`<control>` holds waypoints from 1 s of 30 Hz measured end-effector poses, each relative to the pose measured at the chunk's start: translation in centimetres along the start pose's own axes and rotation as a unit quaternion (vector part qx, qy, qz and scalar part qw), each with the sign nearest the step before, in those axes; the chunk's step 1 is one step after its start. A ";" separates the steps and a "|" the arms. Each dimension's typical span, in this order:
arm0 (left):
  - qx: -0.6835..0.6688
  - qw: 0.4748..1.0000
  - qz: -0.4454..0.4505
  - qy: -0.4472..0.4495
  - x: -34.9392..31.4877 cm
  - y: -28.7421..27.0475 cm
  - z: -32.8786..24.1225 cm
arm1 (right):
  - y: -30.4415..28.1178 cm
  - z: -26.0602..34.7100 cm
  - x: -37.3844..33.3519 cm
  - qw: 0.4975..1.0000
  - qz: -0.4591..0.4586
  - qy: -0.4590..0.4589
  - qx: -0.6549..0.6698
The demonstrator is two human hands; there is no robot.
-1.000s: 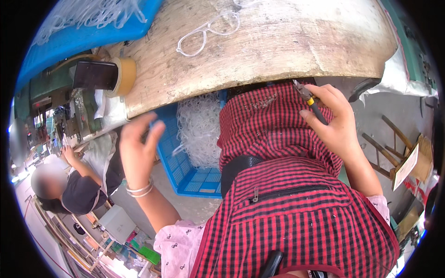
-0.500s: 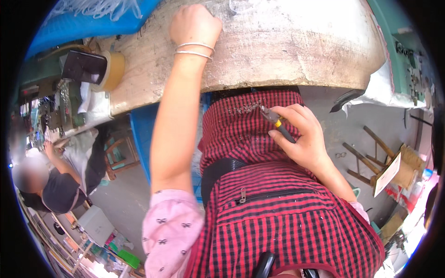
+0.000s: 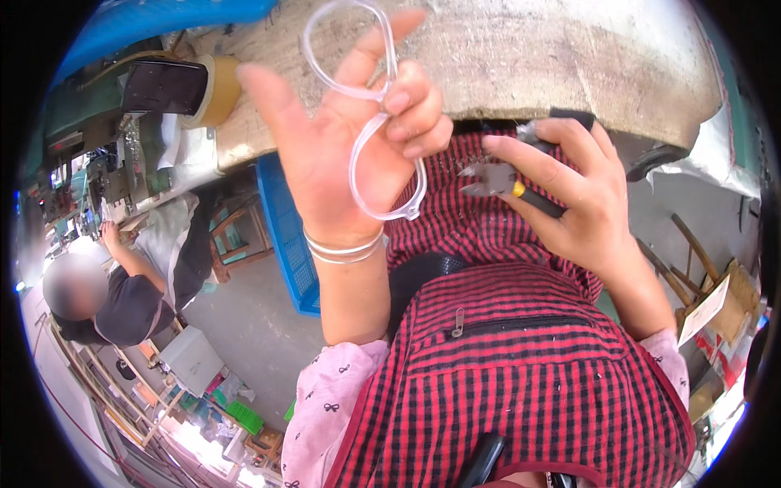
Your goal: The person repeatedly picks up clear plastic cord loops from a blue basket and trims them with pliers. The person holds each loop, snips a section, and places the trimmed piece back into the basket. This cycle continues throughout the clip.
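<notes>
My left hand (image 3: 329, 167) is palm up over the table's near edge, thumb and index finger stretched out. Its other fingers curl around a pair of clear plastic rings (image 3: 400, 215), one loop above the fingers and one lying across the palm. In my right hand (image 3: 582, 191) is a pair of cutting pliers (image 3: 498, 177) with black and yellow handles. The jaws are parted and point toward the left hand, apart from the rings. Beneath the pliers, small bits lie on the red-and-black checked apron (image 3: 521, 366) across my lap.
The worn wooden table (image 3: 521, 57) curves across the front. On its left are a dark phone (image 3: 165, 87), a tape roll (image 3: 220, 89) and a blue tray (image 3: 163, 24). A blue crate (image 3: 286, 236) stands below. Another person (image 3: 122, 285) works at left; a wooden stool (image 3: 732, 305) is at right.
My left hand has drawn back from the table, turned palm up and now shows the clear rings. My right hand has moved right and slightly up, pliers still held.
</notes>
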State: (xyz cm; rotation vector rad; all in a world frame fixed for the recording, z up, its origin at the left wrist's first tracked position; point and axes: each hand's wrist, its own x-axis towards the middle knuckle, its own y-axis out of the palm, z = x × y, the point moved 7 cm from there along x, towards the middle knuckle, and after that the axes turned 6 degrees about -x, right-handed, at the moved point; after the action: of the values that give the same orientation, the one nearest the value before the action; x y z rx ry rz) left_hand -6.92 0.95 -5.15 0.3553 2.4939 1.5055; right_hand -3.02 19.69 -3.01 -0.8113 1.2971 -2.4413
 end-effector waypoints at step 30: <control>0.349 0.889 -0.084 0.285 -0.2 1.9 -3.2 | 0.2 0.5 0.9 0.998 0.018 0.002 0.057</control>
State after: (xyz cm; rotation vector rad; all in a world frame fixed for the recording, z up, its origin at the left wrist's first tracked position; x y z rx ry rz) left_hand -7.51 -0.92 -2.00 -0.2569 3.3696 0.6401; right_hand -3.46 18.87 -2.62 -0.7476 1.1503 -2.4649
